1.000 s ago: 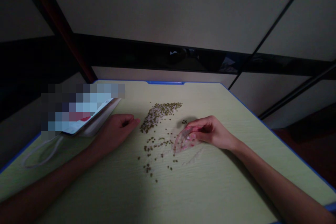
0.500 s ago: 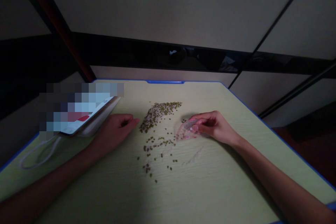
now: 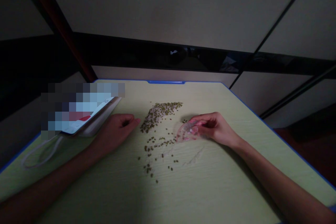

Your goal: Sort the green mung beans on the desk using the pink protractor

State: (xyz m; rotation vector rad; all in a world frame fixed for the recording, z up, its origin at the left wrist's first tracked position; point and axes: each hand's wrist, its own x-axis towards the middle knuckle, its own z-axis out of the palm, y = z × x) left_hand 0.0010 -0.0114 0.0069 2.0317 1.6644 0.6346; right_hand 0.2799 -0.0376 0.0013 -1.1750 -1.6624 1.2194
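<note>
My right hand (image 3: 214,127) pinches a clear pink protractor (image 3: 186,132) between thumb and fingers, low over the table. Its left edge is beside a scatter of small green beans (image 3: 160,143). A denser heap of these beans (image 3: 157,115), with paler whitish-pink patches among them, lies to the upper left. A few dark beans sit just behind the protractor. Left of the heap, my left hand (image 3: 118,129) rests on its side with the fingers curled in and the thumb toward the beans. Nothing shows in it.
A lit phone (image 3: 86,117), partly pixelated, leans on a pale stand at the left, with a white cord loop (image 3: 39,162) below it. The pale table (image 3: 199,189) has a blue edge. Light cabinet panels (image 3: 162,10) with a dark glossy band rise behind it.
The protractor has tilted slightly in my right hand, and my thumb has shifted on it. The whole view has moved a few pixels. My left hand and the bean heap look unchanged.
</note>
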